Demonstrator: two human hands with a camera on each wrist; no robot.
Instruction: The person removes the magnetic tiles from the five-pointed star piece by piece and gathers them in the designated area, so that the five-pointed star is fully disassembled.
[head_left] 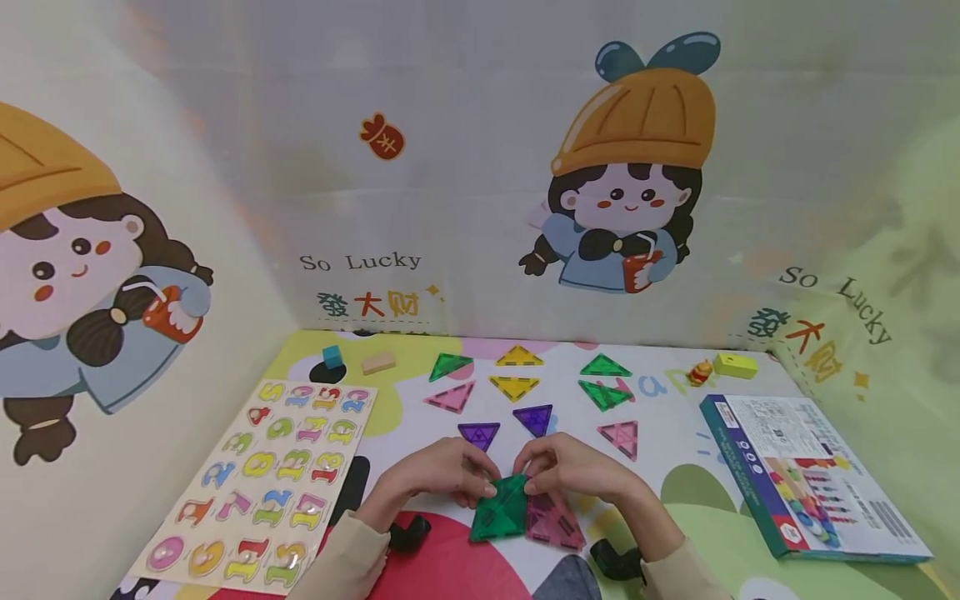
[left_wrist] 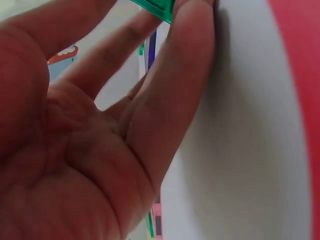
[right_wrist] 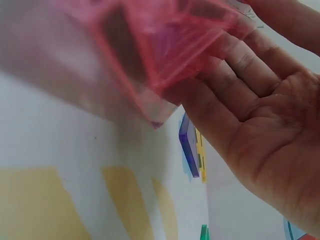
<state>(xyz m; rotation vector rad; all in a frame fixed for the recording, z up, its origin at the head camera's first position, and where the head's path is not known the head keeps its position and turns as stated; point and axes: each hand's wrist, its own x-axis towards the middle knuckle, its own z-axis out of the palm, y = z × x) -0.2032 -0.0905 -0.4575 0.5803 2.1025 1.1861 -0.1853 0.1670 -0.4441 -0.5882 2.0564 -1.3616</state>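
Note:
At the front middle of the table, my left hand [head_left: 450,471] pinches the left edge of a green translucent magnetic tile [head_left: 500,510], a four-sided piece with a diagonal line across it. My right hand [head_left: 573,467] grips a pink magnetic tile [head_left: 553,522], its thumb close to the green tile's top right corner. The two tiles lie side by side, edges touching or nearly so. In the right wrist view the pink tile [right_wrist: 165,55] is raised off the table, fingers behind it. Just a corner of the green tile [left_wrist: 159,7] shows in the left wrist view.
Purple triangle tiles [head_left: 478,434] lie just beyond the hands, with green, yellow and pink triangles behind them. A number puzzle board [head_left: 300,417] lies left, a flat box [head_left: 813,475] right. Small blocks [head_left: 378,362], a figurine [head_left: 700,373] and a yellow block [head_left: 736,365] sit at the back.

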